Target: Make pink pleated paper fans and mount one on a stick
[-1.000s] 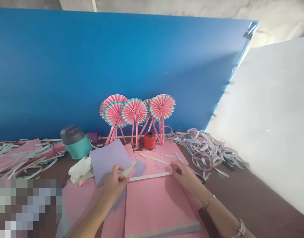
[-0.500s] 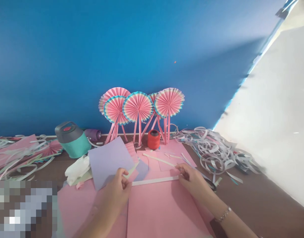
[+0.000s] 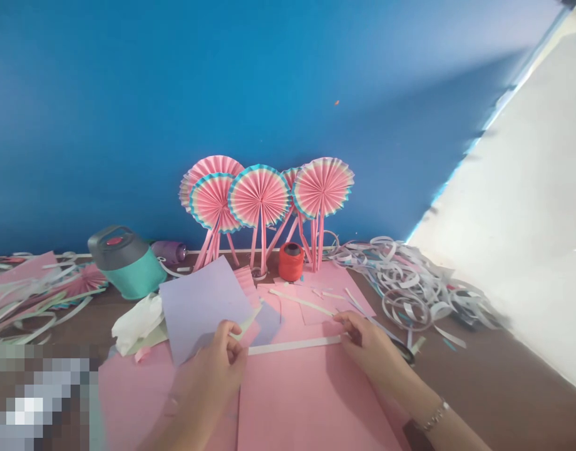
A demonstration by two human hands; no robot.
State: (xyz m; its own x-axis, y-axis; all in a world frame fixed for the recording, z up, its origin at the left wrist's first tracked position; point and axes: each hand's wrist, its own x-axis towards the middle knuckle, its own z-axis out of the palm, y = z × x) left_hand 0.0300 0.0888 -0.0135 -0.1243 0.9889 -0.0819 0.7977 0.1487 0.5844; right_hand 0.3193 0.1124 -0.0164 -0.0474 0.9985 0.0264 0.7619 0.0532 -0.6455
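Observation:
A narrow white strip [image 3: 295, 345], of paper or tape, stretches along the far edge of a pink paper sheet [image 3: 311, 401]. At its left end my left hand [image 3: 225, 360] has its fingers closed in a pinch. My right hand [image 3: 370, 344] pinches the other end, its index finger reaching slightly beyond. A lilac paper sheet [image 3: 203, 307] lies tilted just behind my left hand. Beyond the strip, thin paper strips [image 3: 302, 302] are scattered over more pink paper.
Several pleated paper fans [image 3: 260, 195] on pink sticks stand against the blue wall [image 3: 269, 75]. In front sits a red container [image 3: 291, 263]. A teal jug [image 3: 136, 272] and crumpled white plastic [image 3: 135, 322] are at left; curled paper strips [image 3: 412, 282] pile up at right.
The view has shifted slightly, drawing a little nearer. Both hands keep the white strip at the pink sheet's far edge, with barely any movement.

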